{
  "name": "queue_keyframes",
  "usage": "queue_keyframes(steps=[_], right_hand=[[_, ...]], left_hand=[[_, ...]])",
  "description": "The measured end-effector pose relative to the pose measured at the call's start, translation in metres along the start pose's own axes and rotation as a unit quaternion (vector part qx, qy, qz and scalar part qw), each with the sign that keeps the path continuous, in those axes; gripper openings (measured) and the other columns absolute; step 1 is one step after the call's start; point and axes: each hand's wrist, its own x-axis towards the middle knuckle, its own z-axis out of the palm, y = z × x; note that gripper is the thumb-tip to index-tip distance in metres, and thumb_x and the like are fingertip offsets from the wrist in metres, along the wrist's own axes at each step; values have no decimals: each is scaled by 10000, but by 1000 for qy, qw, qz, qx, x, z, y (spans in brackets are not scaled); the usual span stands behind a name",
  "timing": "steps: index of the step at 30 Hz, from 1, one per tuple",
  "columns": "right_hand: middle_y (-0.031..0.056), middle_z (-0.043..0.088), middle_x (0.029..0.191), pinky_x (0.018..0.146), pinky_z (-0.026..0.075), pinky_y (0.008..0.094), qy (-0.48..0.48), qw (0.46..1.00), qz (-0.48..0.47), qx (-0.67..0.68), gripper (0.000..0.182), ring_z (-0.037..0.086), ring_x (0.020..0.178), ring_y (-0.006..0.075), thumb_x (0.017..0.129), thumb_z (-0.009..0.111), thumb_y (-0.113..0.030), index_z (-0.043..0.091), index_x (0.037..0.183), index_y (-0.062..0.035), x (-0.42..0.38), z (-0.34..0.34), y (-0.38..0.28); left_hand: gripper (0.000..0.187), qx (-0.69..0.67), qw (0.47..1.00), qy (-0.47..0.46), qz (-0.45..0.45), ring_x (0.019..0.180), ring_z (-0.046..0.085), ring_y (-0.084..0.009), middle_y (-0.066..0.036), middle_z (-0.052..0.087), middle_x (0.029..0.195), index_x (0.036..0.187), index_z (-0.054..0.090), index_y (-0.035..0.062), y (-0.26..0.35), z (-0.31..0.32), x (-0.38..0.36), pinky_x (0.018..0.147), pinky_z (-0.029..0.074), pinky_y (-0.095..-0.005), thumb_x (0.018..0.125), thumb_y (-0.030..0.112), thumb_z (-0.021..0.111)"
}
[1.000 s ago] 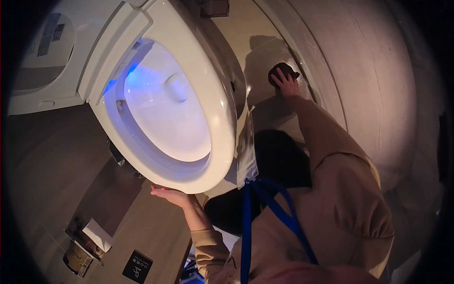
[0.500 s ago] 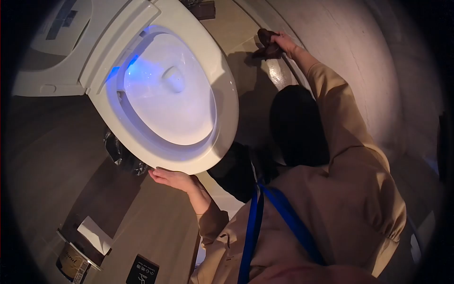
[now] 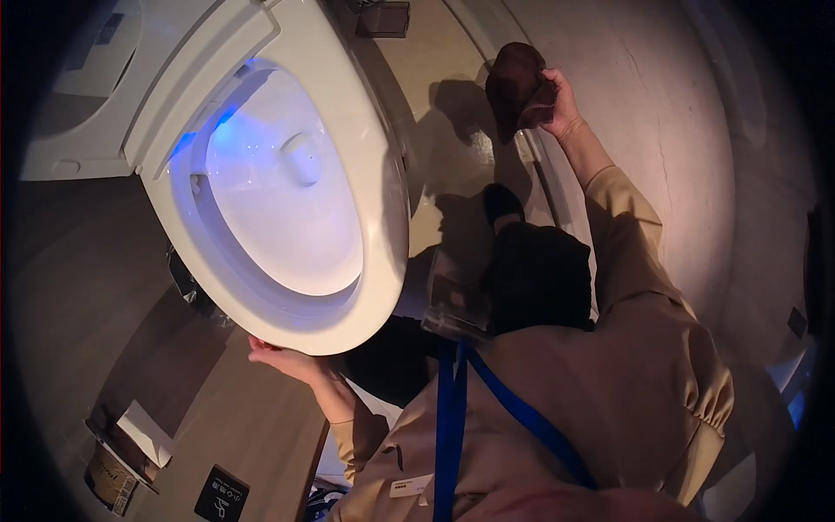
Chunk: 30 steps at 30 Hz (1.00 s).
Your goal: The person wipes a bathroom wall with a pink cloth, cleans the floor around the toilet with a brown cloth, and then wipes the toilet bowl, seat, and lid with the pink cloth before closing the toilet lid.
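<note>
A white toilet (image 3: 384,209) with its lid raised fills the upper left, its bowl lit by blue light. My right hand (image 3: 562,103) is closed on a dark brown cloth (image 3: 515,85), which hangs bunched in the air near the pale wall at the upper right. My left hand (image 3: 290,363) lies at the front underside of the toilet's rim, fingers stretched toward the left and partly hidden by the rim. Nothing shows in that hand. A clear badge holder (image 3: 456,300) dangles from the blue lanyard (image 3: 449,426) over my dark trousers.
A toilet paper holder (image 3: 130,461) with a hanging white sheet is at the lower left, near a black caution sign (image 3: 221,494). Behind the toilet's left side sits a black plastic bag (image 3: 193,291). A small dark drain cover (image 3: 383,19) lies at the top.
My right hand has lifted the brown cloth up from the floor edge by the wall. My left hand remains by the toilet's front rim. The view has shifted, and the badge holder has swung into sight.
</note>
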Motion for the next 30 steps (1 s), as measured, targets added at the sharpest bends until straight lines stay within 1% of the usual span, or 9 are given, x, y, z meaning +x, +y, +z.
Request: queue_keyframes(steps=[3, 5, 7, 11, 16, 17, 20, 22, 30], right_hand=[[139, 594, 1046, 881, 440, 413, 17, 999, -27, 34, 395, 565, 958, 287, 786, 486, -284, 524, 1092, -38, -1, 4, 0], [143, 588, 1059, 891, 435, 418, 55, 997, -47, 38, 421, 559, 973, 292, 782, 480, -295, 520, 1109, -33, 0, 1, 3], [146, 583, 1069, 898, 431, 422, 50, 997, -54, 33, 430, 556, 980, 297, 778, 480, -302, 520, 1111, -32, -7, 2, 6], [153, 568, 1102, 918, 416, 437, -1, 994, -73, 81, 451, 543, 1007, 310, 773, 474, -317, 521, 1117, -29, -24, -7, 15], [161, 561, 1114, 939, 395, 458, -32, 985, -87, 147, 464, 525, 1040, 321, 771, 470, -299, 504, 1148, -30, -39, -21, 30], [160, 561, 1117, 938, 396, 460, -50, 985, -80, 147, 463, 524, 1044, 321, 772, 468, -297, 506, 1148, -31, -41, -21, 32], [163, 555, 1125, 948, 390, 461, -56, 985, -67, 152, 484, 522, 1051, 321, 767, 460, -301, 495, 1166, -30, -50, -13, 37], [167, 548, 1130, 959, 384, 460, -44, 985, -59, 156, 507, 521, 1054, 322, 761, 452, -306, 483, 1184, -27, -55, -10, 41], [166, 536, 1162, 926, 411, 458, -145, 971, -55, 181, 495, 535, 1036, 323, 792, 415, -293, 471, 1196, -13, -61, -10, 54]], left_hand=[[580, -514, 809, -80, -273, 1090, 492, -277, -139, 472, 1222, 1263, 370, 8, -7, -4, -31, 901, 427, -420, 919, 474, 327], [557, -359, 905, -181, -139, 1093, 487, -257, -146, 483, 1211, 1260, 390, 2, -37, 6, -66, 902, 420, -399, 926, 444, 336], [404, -192, 938, -136, -254, 1062, 501, -203, -127, 515, 1171, 1200, 472, 11, -19, 28, -88, 914, 401, -330, 904, 284, 477], [215, -153, 821, -542, -93, 898, 564, -124, -89, 608, 1003, 1052, 583, 8, -41, 73, -110, 799, 450, -252, 885, 128, 521], [127, -146, 788, -586, 117, 629, 554, -80, -63, 625, 707, 922, 629, 26, 63, 142, -113, 573, 440, -238, 818, 78, 578], [123, -168, 755, -634, -14, 617, 559, -101, -61, 621, 699, 890, 635, 24, 97, 147, -119, 568, 439, -240, 818, 110, 584], [151, -143, 781, -570, 210, 589, 557, -110, -39, 618, 686, 878, 628, 30, 102, 192, -130, 528, 438, -227, 848, 168, 576], [181, -329, 654, -663, -155, 569, 556, -124, -59, 624, 737, 941, 585, 29, 118, 198, -137, 492, 461, -242, 867, 192, 558], [226, -389, 635, -604, -284, 591, 550, -127, -76, 602, 806, 1015, 532, 27, 147, 195, -166, 511, 496, -275, 847, 167, 588]])
